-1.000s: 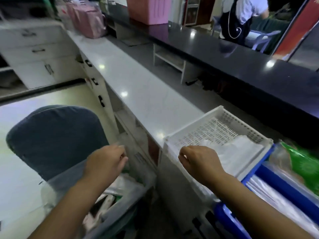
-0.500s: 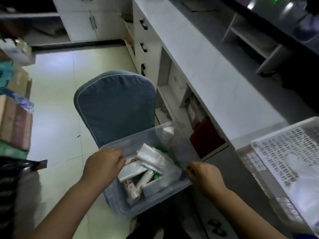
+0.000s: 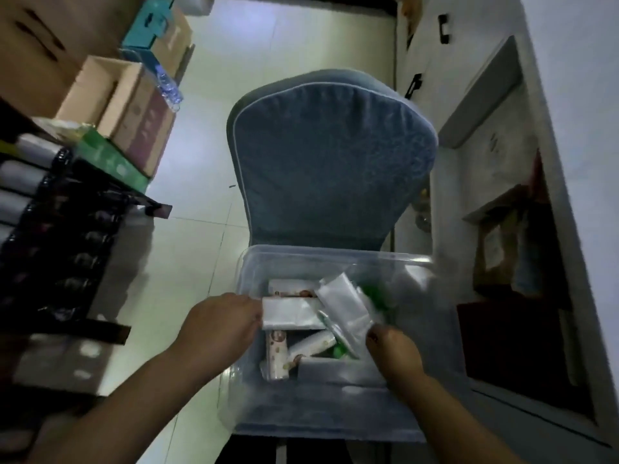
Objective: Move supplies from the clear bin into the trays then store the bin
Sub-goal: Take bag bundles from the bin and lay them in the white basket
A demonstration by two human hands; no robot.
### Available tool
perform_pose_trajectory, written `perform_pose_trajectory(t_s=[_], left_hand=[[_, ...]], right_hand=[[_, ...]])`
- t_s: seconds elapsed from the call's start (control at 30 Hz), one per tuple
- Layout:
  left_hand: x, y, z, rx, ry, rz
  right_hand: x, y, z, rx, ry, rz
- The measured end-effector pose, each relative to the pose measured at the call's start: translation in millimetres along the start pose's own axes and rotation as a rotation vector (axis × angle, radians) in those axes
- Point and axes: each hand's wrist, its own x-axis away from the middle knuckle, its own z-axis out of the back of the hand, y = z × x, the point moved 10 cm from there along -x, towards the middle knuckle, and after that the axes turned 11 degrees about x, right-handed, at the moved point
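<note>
The clear bin [image 3: 335, 259] stands on the seat of a blue chair [image 3: 328, 155], directly below me. Inside lie several packets: a flat white plastic pack [image 3: 288, 313], a slanted clear-wrapped pack [image 3: 341, 306], patterned tissue packs [image 3: 277, 354] and something green [image 3: 375, 294]. My left hand [image 3: 217, 324] is inside the bin's left side, with its fingers gripping the left edge of the flat white pack. My right hand [image 3: 393, 349] reaches in from the right, its fingertips pinching the lower end of the slanted clear-wrapped pack. The trays are out of view.
Cardboard boxes [image 3: 127, 108], a teal box [image 3: 150, 25] and a green pack [image 3: 107, 159] are piled on the left above dark wrapped bundles [image 3: 60, 236]. A white counter with open shelves [image 3: 522, 249] runs along the right. Pale tiled floor [image 3: 194, 249] lies between chair and pile.
My view swung from the white tray on the counter down to the bin. Both hands moved from the bin's rim into it and took hold of packs.
</note>
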Motion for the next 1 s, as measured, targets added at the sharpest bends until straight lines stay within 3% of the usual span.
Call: perform_pose_trajectory(t_s=[0.3,0.43,0.6,0.7,0.83,1.0], left_hand=[[-27,-19,-74,0.086,-0.076,0.117],[-31,-21,-89,0.121,-0.087,0.141],[-38,-12,-96,0.186,-0.075,0.154],[-37,-8,-98,0.272,-0.069,0.220],[-31,0,-107,0.395,-0.109,0.283],[-41,8,-81,0.587,0.051,0.318]], right_hand=[[-101,3,-61,-0.170,-0.128,-0.072],[-105,3,-76,0.034,-0.104,-0.051],[-104,-7,-85,0.072,-0.137,0.037],[-87,-11,-84,-0.156,-0.170,0.007],[-64,-21,-41,-0.403,0.032,0.052],[-34,-61,35,-0.869,0.055,0.124]])
